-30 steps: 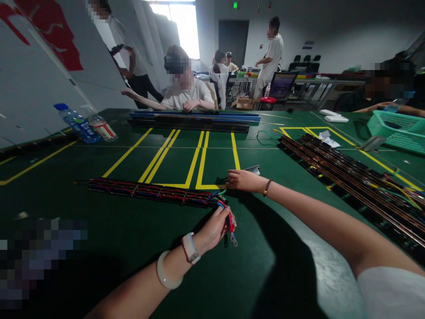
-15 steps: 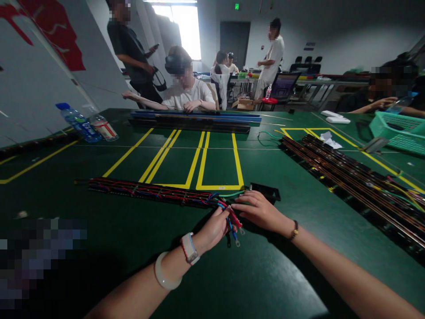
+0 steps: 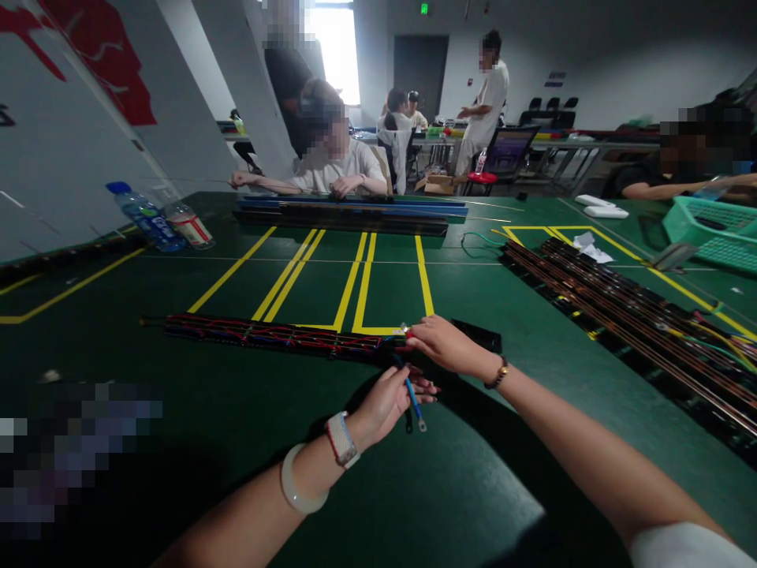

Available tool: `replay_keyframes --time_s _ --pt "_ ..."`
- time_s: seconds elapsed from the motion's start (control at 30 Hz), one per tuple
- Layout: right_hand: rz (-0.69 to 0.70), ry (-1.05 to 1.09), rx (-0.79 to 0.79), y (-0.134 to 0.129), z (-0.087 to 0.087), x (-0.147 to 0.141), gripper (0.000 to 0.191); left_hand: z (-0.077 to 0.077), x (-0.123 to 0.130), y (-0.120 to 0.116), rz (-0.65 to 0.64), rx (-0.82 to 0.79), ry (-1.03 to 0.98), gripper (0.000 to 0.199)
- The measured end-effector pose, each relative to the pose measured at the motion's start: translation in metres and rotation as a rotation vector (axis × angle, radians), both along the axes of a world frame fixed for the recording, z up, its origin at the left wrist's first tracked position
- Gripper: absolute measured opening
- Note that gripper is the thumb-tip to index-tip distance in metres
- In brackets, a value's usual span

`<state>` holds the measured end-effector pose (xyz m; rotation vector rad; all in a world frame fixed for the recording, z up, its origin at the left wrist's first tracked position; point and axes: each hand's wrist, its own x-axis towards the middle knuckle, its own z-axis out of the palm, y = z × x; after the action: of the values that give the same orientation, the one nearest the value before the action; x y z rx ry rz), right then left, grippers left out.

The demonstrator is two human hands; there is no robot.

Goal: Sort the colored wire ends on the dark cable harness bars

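Observation:
A long black rail strung with red and blue wires point(image 3: 277, 335) lies across the table in front of me. At its right end, my left hand point(image 3: 384, 404) pinches a blue cable point(image 3: 413, 397) between thumb and finger, the other fingers loosely extended. The cable's metal ring lug hangs down, with a black lug beside it. My right hand point(image 3: 453, 347) is closed above the rail's end, with a red cable point(image 3: 408, 334) at its fingertips and a lug poking up there. Behind that hand, a black end piece point(image 3: 479, 334) is partly hidden.
Yellow tape point(image 3: 348, 292) marks the green table. More wired rails point(image 3: 627, 331) lie at right near a green basket point(image 3: 710, 233). Two bottles point(image 3: 145, 217) lie at left. Across the table a person point(image 3: 343, 166) works behind blue and black rails point(image 3: 348, 213).
The red cables have left my left hand, and red now shows at my right fingertips, which have moved slightly left and up. Blue stays in my left hand. A standing person has shifted right.

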<state>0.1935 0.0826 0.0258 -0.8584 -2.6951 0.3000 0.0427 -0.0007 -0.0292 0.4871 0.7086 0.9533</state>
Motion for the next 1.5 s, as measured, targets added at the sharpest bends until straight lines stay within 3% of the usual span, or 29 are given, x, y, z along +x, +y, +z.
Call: replay_keyframes --time_s 0.17,0.4,0.53,0.63,0.7,0.8,0.9,1.03,1.27,1.37,1.5 --pt "-0.010 -0.208 -0.081 0.015 0.027 -0.039 0.033 -0.002 0.003 -0.002 0.048 0.058 0.048 0.007" --pt "-0.083 -0.296 -0.144 0.014 0.025 -0.066 0.035 -0.009 0.004 0.000 0.102 0.038 0.046 0.007" --pt "-0.072 -0.173 -0.209 0.006 0.030 -0.048 0.035 -0.007 0.004 0.000 0.075 0.059 0.054 0.008" --pt "0.003 0.060 -0.313 0.002 0.036 -0.017 0.039 -0.003 0.004 -0.002 0.015 0.078 0.080 0.011" --pt "-0.077 0.202 -0.339 0.003 0.037 0.006 0.043 0.000 0.004 -0.003 -0.012 0.086 0.133 0.012" --pt "-0.273 0.204 -0.224 0.006 0.035 0.035 0.037 0.005 0.000 -0.001 -0.069 0.097 0.301 0.015" --pt "-0.300 0.043 -0.076 0.012 0.027 0.050 0.026 0.013 -0.008 0.005 -0.200 0.120 0.504 0.020" --pt "-0.263 -0.126 0.012 0.017 0.015 0.051 0.024 0.024 -0.022 0.014 -0.348 0.200 0.858 0.027" --pt "-0.206 -0.207 0.009 0.017 0.001 0.040 0.023 0.037 -0.038 0.022 -0.416 0.546 1.328 0.024" --pt "-0.208 -0.232 -0.005 0.017 -0.003 0.039 0.024 0.035 -0.037 0.023 -0.467 0.514 1.341 0.025" --pt "-0.271 -0.146 -0.021 0.012 0.006 0.036 0.023 0.025 -0.031 0.023 -0.489 0.320 1.077 0.030"
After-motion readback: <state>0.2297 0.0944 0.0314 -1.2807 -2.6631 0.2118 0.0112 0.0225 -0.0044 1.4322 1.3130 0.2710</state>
